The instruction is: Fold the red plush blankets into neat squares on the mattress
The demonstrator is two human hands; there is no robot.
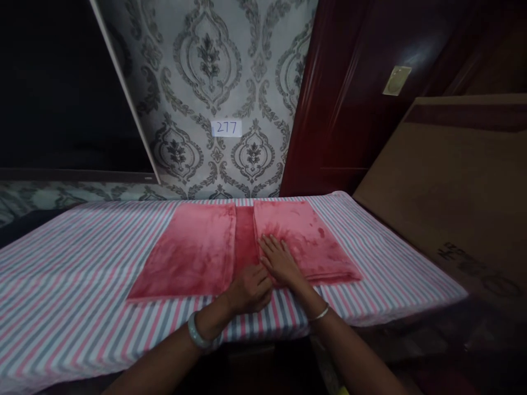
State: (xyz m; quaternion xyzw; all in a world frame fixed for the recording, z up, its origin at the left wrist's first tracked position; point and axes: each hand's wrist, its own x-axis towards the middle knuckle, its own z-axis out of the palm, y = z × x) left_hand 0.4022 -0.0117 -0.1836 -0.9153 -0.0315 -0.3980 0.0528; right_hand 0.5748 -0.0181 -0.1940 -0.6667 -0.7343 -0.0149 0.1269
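Observation:
A pink-red plush cloth (193, 249) lies spread on the striped table (82, 285), both its sides folded inward with a narrow darker strip between them. My right hand (280, 260) lies flat, fingers apart, on the near inner corner of the right fold (313, 236). My left hand (251, 291) is curled at the cloth's near edge below the middle strip, fingers closed; whether it pinches the edge is not clear. A pale bangle sits on my left wrist, a thin bracelet on my right.
A patterned grey wall with a small label reading 277 (226, 128) stands behind the table. A dark red door (349, 99) is at the back right, a brown cardboard box (457, 192) at the right, a dark screen (57, 82) at the upper left.

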